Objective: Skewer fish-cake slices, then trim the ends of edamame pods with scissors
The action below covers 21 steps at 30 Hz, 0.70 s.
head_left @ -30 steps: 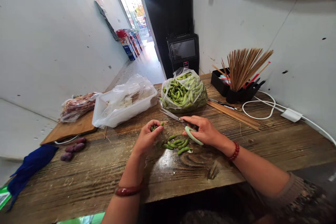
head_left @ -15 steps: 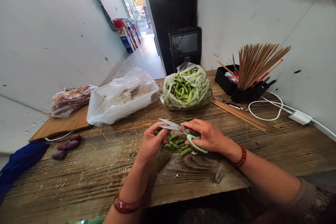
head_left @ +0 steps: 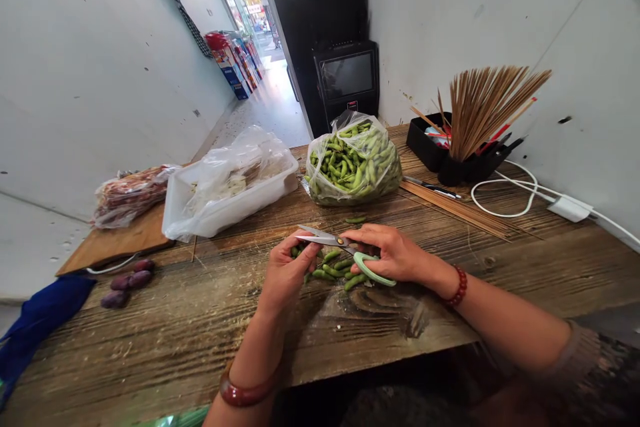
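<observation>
The left hand [head_left: 287, 275] is curled with its thumb pressed toward the fingers, pinching green beans [head_left: 296, 251] that are mostly hidden, so their number cannot be told. The right hand [head_left: 393, 255] is closed around the pale green handles of a pair of scissors [head_left: 342, 241], whose blades stand slightly apart and point at the left fingertips, the lower blade crossing over them. Both hands are above the middle of the wooden worktop [head_left: 210, 327], nearer its front edge than the wall. Under and between them lies a small heap of pods [head_left: 333, 271], partly covered by the fingers, and a single pod [head_left: 355, 219] lies apart, farther from the front edge. Behind that, near the back edge, sits a clear plastic bag [head_left: 353, 167] full of the same pods. To its left, also toward the back edge, is a white tub [head_left: 260, 203] with thin plastic draped over it. At the back left corner a wooden board [head_left: 113, 250] carries a wrapped packet of reddish food [head_left: 133, 195]; four dark purple lumps [head_left: 129, 282] lie in front of the board, and a blue cloth [head_left: 47, 307] spills past the left edge. Toward the back right corner stands a black holder [head_left: 429, 147] packed with thin sticks [head_left: 483, 113], more loose sticks [head_left: 460, 212] lying flat before it, beside a looped white cable [head_left: 477, 207].
</observation>
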Each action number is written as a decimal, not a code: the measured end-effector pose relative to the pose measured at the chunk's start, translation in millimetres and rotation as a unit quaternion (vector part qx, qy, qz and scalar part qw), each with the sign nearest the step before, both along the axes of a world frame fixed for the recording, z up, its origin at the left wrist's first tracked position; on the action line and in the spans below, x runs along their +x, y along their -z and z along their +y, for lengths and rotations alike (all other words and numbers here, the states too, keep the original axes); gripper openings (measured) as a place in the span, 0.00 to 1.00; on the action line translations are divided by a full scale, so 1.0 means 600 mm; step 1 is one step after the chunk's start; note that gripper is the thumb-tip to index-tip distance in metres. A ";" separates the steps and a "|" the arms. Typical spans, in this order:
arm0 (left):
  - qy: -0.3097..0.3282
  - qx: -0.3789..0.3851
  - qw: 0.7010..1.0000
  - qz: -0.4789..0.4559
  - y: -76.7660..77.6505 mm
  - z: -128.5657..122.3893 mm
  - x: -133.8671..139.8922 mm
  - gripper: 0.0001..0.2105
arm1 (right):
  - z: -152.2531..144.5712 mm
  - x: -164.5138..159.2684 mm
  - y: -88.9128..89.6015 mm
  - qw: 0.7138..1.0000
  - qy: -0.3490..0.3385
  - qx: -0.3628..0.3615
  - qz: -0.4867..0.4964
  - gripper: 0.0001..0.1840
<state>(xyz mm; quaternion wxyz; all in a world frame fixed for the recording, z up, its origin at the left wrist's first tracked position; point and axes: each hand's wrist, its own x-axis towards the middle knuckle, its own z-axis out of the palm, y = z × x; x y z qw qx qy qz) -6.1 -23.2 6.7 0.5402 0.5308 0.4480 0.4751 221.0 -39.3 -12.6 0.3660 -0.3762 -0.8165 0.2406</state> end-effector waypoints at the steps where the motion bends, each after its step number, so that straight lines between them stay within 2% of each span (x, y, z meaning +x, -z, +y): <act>1: 0.002 0.006 1.000 0.004 0.000 0.000 0.000 0.09 | 0.000 0.000 0.000 1.000 0.002 0.004 -0.003 0.30; 6: 0.008 0.022 0.999 0.034 -0.006 -0.001 0.002 0.08 | -0.003 0.003 -0.006 0.999 0.015 0.014 -0.033 0.29; 11: 0.005 0.009 1.000 0.027 -0.001 0.001 0.001 0.08 | -0.001 0.002 -0.003 1.000 0.007 0.011 -0.027 0.27; 17: -0.033 -0.044 0.994 -0.092 0.000 0.008 -0.006 0.11 | 0.009 -0.002 0.009 0.998 0.044 -0.004 0.042 0.25; 21: -0.043 -0.076 0.987 -0.136 -0.008 0.012 -0.013 0.13 | 0.007 -0.001 0.008 0.999 0.050 -0.002 0.012 0.30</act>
